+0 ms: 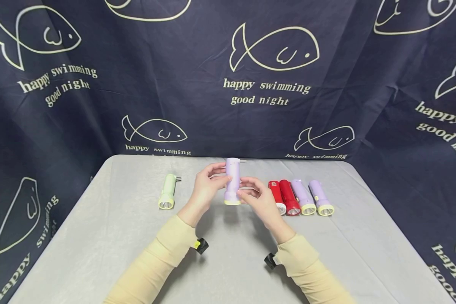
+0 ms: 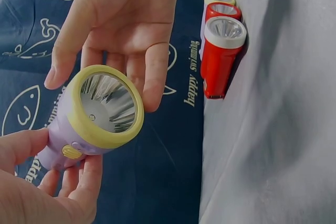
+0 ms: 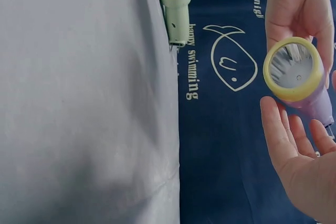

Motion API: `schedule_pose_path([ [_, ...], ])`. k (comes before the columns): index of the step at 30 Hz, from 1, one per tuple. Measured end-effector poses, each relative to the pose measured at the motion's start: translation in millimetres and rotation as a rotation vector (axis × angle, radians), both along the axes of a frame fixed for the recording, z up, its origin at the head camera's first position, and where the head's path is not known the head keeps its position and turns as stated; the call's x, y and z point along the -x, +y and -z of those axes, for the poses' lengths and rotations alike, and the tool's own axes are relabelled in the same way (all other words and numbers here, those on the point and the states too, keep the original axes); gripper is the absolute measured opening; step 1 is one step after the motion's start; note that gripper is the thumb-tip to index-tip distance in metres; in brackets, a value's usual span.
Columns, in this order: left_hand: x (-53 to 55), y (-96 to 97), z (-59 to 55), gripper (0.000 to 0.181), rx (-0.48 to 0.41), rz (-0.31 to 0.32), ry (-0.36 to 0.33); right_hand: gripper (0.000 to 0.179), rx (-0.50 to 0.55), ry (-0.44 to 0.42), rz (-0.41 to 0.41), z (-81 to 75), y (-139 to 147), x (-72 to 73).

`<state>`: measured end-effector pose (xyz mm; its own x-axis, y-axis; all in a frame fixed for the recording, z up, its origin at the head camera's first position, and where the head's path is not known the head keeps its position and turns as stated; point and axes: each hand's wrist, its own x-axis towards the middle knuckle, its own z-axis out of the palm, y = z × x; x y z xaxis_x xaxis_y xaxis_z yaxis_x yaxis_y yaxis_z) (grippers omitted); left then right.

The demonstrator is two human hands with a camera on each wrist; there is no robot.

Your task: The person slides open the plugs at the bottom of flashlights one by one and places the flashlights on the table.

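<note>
A purple flashlight [image 1: 233, 179] with a yellow rim is held above the table, its lens end down in the head view. My left hand [image 1: 205, 188] grips its body between thumb and fingers. Metal plug prongs [image 1: 243, 161] stick out sideways near its top. Beside the lamp head is my right hand [image 1: 261, 200], fingers loosely extended and thumb apart in the left wrist view; whether the fingertips touch it is hard to tell. The left wrist view shows the reflector [image 2: 109, 103] and a yellow switch [image 2: 72, 151] on the body.
Right of my hands, a white-rimmed red flashlight [image 1: 276, 196], an all-red one [image 1: 289, 197] and two purple ones, nearer [image 1: 303, 196] and farther [image 1: 321, 197], lie in a row. A green flashlight [image 1: 168, 190] with prongs out lies left on the grey-covered table [image 1: 228, 261]. Dark printed curtain [image 1: 205, 84] hangs behind.
</note>
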<state>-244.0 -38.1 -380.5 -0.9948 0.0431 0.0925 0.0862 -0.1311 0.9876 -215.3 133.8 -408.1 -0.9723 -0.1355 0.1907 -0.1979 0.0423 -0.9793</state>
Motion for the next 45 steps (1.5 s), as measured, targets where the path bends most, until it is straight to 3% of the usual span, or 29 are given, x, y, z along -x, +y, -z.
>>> schedule_pose_path([
  [7, 2.8, -5.4, 1.1, 0.041, -0.002, -0.032, -0.071, 0.043, 0.005, 0.009, -0.023, 5.3, -8, -0.6],
  [15, 4.7, -8.3, 0.8, 0.041, 0.002, -0.043, -0.114, 0.044, 0.012, 0.019, 0.003, 6.3, -14, 0.0],
  [24, 7.4, -12.6, 0.9, 0.04, -0.005, -0.038, -0.115, 0.043, 0.021, -0.02, 0.01, 4.4, -19, 3.9],
  [35, 10.4, -26.1, -4.3, 0.045, 0.058, 0.021, -0.119, 0.041, 0.058, -0.063, 0.036, 1.8, -31, 11.6],
  [45, 13.0, -42.3, -4.0, 0.046, 0.096, 0.023, -0.118, 0.042, 0.099, -0.102, 0.006, 2.8, -46, 19.2],
])
